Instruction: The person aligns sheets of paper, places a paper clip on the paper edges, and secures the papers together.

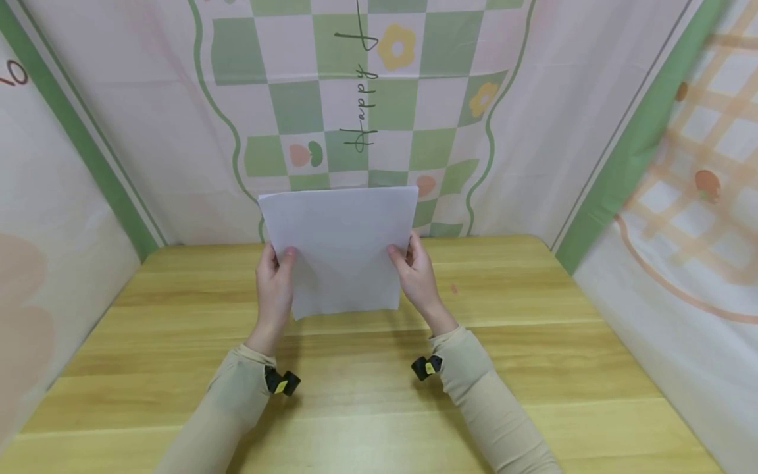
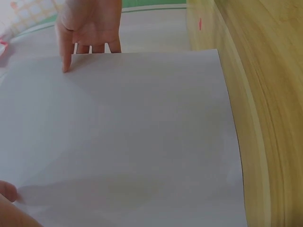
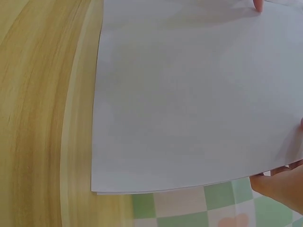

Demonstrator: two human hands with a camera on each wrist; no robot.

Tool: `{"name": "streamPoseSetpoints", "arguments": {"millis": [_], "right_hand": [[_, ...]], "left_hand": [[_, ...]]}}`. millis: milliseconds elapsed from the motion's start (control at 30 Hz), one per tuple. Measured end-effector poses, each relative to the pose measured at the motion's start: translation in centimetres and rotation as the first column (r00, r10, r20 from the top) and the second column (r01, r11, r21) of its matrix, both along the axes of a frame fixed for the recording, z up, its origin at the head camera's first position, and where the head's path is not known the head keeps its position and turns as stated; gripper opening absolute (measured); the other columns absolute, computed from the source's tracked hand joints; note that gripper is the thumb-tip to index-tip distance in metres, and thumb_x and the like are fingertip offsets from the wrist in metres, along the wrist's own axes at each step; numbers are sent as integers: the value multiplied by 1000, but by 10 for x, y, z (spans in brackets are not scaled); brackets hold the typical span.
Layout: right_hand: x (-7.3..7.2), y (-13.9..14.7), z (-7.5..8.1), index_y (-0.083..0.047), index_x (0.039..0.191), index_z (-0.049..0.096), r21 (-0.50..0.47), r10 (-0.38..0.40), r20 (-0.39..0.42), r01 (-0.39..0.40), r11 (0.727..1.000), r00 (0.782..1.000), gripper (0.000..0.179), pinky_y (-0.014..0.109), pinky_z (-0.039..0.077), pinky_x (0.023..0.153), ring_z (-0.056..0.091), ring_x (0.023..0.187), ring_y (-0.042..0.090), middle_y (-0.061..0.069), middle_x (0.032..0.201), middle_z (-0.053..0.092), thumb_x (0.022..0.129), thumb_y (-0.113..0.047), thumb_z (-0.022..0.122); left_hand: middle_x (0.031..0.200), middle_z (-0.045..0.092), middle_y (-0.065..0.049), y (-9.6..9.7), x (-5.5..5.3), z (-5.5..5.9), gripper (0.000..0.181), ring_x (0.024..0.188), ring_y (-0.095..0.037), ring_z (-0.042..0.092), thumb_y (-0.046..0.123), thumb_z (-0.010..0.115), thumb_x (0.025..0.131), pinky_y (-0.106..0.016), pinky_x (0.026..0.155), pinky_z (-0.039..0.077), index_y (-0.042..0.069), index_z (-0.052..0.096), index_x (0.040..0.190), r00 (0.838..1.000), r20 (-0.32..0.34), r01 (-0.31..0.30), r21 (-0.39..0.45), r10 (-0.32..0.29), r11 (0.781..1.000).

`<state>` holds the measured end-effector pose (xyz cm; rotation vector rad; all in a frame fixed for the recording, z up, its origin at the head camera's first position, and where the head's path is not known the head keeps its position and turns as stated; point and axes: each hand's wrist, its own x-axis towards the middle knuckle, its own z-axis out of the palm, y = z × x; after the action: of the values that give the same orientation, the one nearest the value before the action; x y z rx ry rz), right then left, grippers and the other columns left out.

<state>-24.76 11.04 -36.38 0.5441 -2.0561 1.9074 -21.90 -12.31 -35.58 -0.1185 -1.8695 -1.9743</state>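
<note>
Both hands hold blank white paper (image 1: 346,250) upright over the table, its face toward the head camera. My left hand (image 1: 274,286) pinches the left edge, thumb in front and fingers behind. On the opposite edge, my right hand (image 1: 420,273) grips the same way. A doubled lower edge on the paper (image 3: 184,118) in the right wrist view suggests more than one sheet; the number cannot be told. In the left wrist view the right hand (image 2: 92,28) shows at the top, and part of the left hand (image 2: 12,208) at the lower left corner.
Below the paper spreads a wood-grain table (image 1: 361,408). A checkered green-and-white cloth (image 1: 343,99) hangs behind its far edge, and printed cloths flank both sides. Each sleeved wrist wears a small black camera (image 1: 283,382). A small reddish mark (image 1: 454,288) lies on the table at right.
</note>
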Motion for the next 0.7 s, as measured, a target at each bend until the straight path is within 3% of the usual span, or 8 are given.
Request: {"name": "streamPoseSetpoints", "arguments": {"millis": [167,700], "right_hand": [[-1,1,-2,-6,142,36,4,14,14,-14,1000,1000,47,47,41,101,51,120,32,18,135,49,97,-10,51],[-4,2,-9,-4,139,40,33,26,99,-29,999,995,47,46,40,103,50,122,32,18,135,49,95,-13,56]], "left_hand": [[138,48,-12,-1,-1,-3,38,129,-20,44,11,44,99,-37,111,32,2,42,136,1000,7,8,3,-8,1000],[145,41,-15,-2,-5,-13,51,134,-26,37,-2,45,92,-40,114,25,0,34,142,993,117,27,16,-28,1000]]}}
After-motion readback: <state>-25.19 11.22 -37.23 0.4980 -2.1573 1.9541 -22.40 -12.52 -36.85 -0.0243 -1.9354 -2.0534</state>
